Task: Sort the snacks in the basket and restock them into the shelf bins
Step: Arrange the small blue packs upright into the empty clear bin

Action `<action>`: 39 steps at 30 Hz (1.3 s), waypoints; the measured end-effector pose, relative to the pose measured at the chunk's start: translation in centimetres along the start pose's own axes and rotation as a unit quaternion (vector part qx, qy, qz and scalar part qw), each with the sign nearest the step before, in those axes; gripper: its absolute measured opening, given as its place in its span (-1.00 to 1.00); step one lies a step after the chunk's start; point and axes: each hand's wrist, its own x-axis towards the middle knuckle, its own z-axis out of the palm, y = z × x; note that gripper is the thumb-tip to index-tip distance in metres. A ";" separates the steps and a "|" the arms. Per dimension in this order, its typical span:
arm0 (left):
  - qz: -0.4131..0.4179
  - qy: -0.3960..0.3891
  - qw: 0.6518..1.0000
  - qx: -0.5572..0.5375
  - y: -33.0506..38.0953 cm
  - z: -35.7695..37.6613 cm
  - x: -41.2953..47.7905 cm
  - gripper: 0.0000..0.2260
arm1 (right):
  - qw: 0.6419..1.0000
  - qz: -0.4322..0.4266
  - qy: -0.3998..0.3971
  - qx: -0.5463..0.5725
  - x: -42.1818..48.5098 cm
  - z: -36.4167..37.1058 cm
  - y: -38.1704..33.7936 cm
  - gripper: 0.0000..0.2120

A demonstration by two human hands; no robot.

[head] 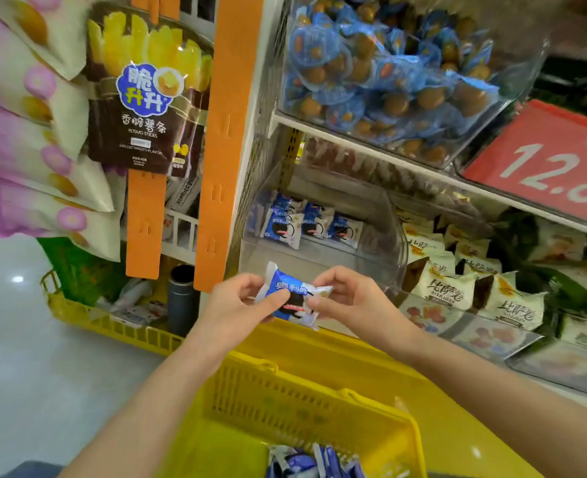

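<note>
A blue and white cookie snack packet (293,297) is held between both hands just in front of a clear shelf bin (385,250). My left hand (240,301) pinches its left end and my right hand (345,298) pinches its right end. Inside the bin lie several matching blue packets (305,224). Below my arms stands the yellow basket (319,395), with more blue packets (316,460) in its bottom.
An upper bin holds blue-wrapped round snacks (388,74). To the right are white and green wrapped rolls (474,288) and a red price sign (543,160). Hanging chip bags (143,91) and orange strips (223,139) fill the left. A second yellow basket (112,326) sits on the floor.
</note>
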 end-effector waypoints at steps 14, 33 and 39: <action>0.210 -0.041 0.918 0.334 0.9 1.1 2.1 -0.64 | 0.982 -0.018 0.143 -0.120 0.6 -4.2 0.6 -0.69; 0.321 0.020 0.835 0.446 -1.4 0.7 8.9 -0.60 | 0.910 0.050 0.086 -0.403 22.5 -6.0 7.7 -0.57; 0.345 0.042 0.828 0.441 -1.7 0.8 9.1 -0.66 | 0.908 0.041 0.051 -0.415 23.9 -5.9 8.4 -0.65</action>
